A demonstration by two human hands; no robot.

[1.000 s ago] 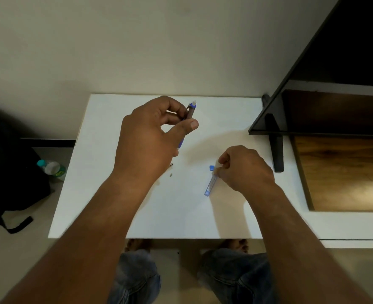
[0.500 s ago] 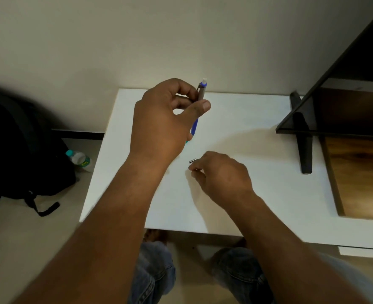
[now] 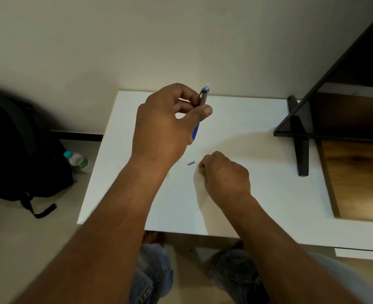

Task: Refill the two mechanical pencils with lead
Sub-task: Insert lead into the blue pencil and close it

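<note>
1. Above the white table [image 3: 137, 194], left hand [image 3: 161, 128] pinches a mechanical pencil [image 3: 201, 110] between thumb and fingers. Pencil is near upright, white eraser end up, blue grip section poking out below the thumb.
2. Upright hold makes sense: the eraser end is the fill end, so keeping it up and clear of the table gives the other hand access and should keep lead from sliding out.
3. Right hand [image 3: 225, 172] rests on the tabletop, knuckles up, fingers curled under. Can't tell whether it's clenched on anything; fingertips are hidden.
4. Small metal cap [image 3: 191, 163] lies flat on the table just left of the right hand, not touching it. Probably the pencil's end cap, parked within easy reach for refitting; too small to confirm.
5. Only one pencil visible. Second pencil and the lead case aren't in sight; possibly under the right hand or arm, unknown.
6. Judgement: mid-refill on this pencil, around eraser removal or cap refit.
7. Risk: the cap is a small cylinder and could roll on the smooth top.
8. Off-task: black backpack [image 3: 16, 150] and water bottle [image 3: 78, 161] on the floor to the left, dark monitor [image 3: 345, 95] on its stand at right.
</note>
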